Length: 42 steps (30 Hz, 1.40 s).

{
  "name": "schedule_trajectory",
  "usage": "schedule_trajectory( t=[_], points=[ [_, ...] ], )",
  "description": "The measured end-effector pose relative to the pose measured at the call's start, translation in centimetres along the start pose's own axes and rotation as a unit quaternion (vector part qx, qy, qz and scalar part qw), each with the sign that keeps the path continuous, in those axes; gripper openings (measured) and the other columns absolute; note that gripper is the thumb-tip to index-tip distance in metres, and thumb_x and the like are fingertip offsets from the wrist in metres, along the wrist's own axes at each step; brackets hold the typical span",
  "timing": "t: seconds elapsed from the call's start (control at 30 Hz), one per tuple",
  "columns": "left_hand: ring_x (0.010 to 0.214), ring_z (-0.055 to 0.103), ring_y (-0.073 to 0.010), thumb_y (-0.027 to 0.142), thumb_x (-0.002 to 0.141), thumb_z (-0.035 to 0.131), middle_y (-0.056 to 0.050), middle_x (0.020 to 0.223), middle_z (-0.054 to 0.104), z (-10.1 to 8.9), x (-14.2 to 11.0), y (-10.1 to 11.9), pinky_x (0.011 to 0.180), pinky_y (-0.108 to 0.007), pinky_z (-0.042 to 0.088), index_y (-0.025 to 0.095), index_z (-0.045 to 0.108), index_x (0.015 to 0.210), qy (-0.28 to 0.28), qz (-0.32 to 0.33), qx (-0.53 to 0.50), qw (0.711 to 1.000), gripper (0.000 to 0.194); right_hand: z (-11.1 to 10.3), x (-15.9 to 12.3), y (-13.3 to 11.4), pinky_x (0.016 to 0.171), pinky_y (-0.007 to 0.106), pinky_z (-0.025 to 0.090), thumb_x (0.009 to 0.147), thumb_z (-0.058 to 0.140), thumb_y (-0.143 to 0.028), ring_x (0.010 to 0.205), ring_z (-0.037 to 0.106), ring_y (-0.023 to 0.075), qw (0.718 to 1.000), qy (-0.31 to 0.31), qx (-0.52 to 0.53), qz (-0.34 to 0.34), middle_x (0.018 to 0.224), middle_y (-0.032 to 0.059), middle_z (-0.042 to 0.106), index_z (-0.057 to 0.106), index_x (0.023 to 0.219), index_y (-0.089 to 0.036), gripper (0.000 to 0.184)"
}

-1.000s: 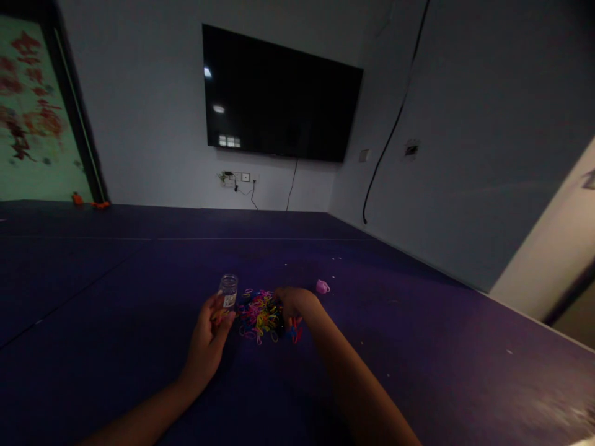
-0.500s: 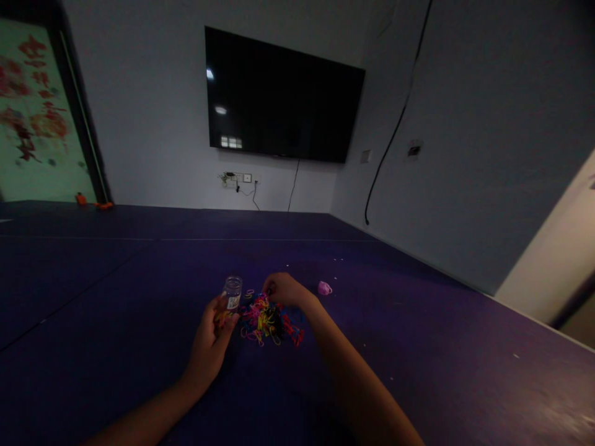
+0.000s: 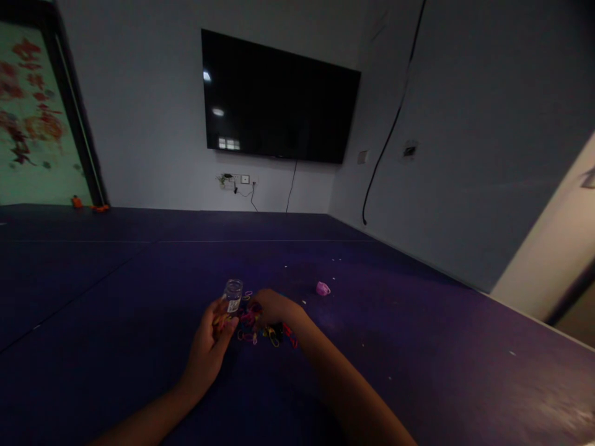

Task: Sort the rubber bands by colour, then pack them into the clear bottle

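A small clear jar with a white label stands on the dark purple mat. My left hand lies beside it, fingers curled round a few coloured bands near the jar's base. A pile of small coloured rubber bands lies to the right of the jar. My right hand rests on top of the pile with fingers bent down into it, hiding much of it. What the fingers grip is hidden.
A small pink lid-like object lies on the mat to the right of the pile. A black wall-mounted screen and a hanging cable are beyond. White walls border the mat at the back and right.
My right hand moved from the far side of the pile leftward onto it, close to the jar. The left hand stayed by the jar.
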<state>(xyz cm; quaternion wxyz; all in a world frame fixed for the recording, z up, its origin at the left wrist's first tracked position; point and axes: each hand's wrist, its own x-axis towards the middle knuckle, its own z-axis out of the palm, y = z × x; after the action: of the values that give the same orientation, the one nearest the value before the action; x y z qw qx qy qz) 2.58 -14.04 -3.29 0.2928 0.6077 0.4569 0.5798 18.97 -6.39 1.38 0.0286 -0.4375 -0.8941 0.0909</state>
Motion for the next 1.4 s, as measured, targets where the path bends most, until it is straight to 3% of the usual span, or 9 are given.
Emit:
schedule_trajectory(
  t=[0.13,0.4,0.67,0.97,1.13,1.4],
  points=[
    [0.112,0.055,-0.0242,0.047,0.077,0.054,-0.011,0.121,0.059,0.0,0.0,0.1,0.095,-0.039,0.043,0.020,0.045,0.120,-0.011,0.006,0.001,1.000,0.051,0.2,0.4,0.1,0.059,0.021,0.039,0.062,0.070,-0.022,0.069,0.060,0.0155,1.000,0.028,0.005,0.006,0.076,0.0030,0.069,0.070,0.079,-0.017,0.018],
    [0.107,0.059,-0.0233,0.042,0.075,0.058,-0.009,0.117,0.061,0.0,0.1,-0.1,0.093,-0.039,0.044,0.021,0.052,0.116,-0.014,0.022,0.036,0.999,0.046,-0.6,0.1,1.4,0.062,0.021,0.040,0.059,0.062,-0.008,0.074,0.062,0.0169,0.991,0.121,0.049,0.029,0.081,0.0066,0.070,0.072,0.082,-0.014,0.026],
    [0.100,0.061,-0.0236,0.043,0.073,0.059,-0.007,0.108,0.064,-0.3,0.4,0.2,0.089,-0.039,0.047,0.022,0.060,0.110,-0.029,0.064,0.087,0.994,0.042,-2.4,-0.4,2.4,0.058,0.021,0.041,0.059,0.063,-0.008,0.064,0.059,0.0133,0.954,0.210,0.207,0.050,0.070,0.0024,0.068,0.072,0.078,-0.015,0.023],
    [0.096,0.062,-0.0239,0.045,0.072,0.060,-0.007,0.106,0.065,-0.3,0.3,0.0,0.083,-0.039,0.050,0.023,0.062,0.108,-0.049,0.048,0.091,0.994,0.043,-3.1,-0.9,2.4,0.057,0.022,0.042,0.058,0.069,-0.015,0.059,0.055,0.0112,0.916,0.222,0.334,0.025,0.066,0.0020,0.066,0.072,0.076,-0.013,0.018],
    [0.096,0.062,-0.0239,0.044,0.073,0.060,-0.007,0.107,0.065,-0.3,0.3,0.3,0.084,-0.039,0.050,0.024,0.063,0.106,-0.062,0.046,0.075,0.994,0.039,-3.0,-0.8,2.0,0.058,0.023,0.043,0.057,0.069,-0.016,0.060,0.056,0.0115,0.909,0.207,0.361,0.000,0.066,0.0012,0.066,0.071,0.074,-0.014,0.018],
    [0.094,0.063,-0.0247,0.044,0.072,0.061,-0.008,0.106,0.066,-0.3,0.4,0.1,0.082,-0.038,0.051,0.024,0.062,0.109,-0.076,0.042,0.055,0.995,0.042,-3.1,-0.8,1.2,0.056,0.022,0.044,0.051,0.065,-0.006,0.058,0.057,0.0106,0.898,0.168,0.406,0.015,0.064,-0.0007,0.065,0.070,0.076,-0.014,0.026]
  ],
)
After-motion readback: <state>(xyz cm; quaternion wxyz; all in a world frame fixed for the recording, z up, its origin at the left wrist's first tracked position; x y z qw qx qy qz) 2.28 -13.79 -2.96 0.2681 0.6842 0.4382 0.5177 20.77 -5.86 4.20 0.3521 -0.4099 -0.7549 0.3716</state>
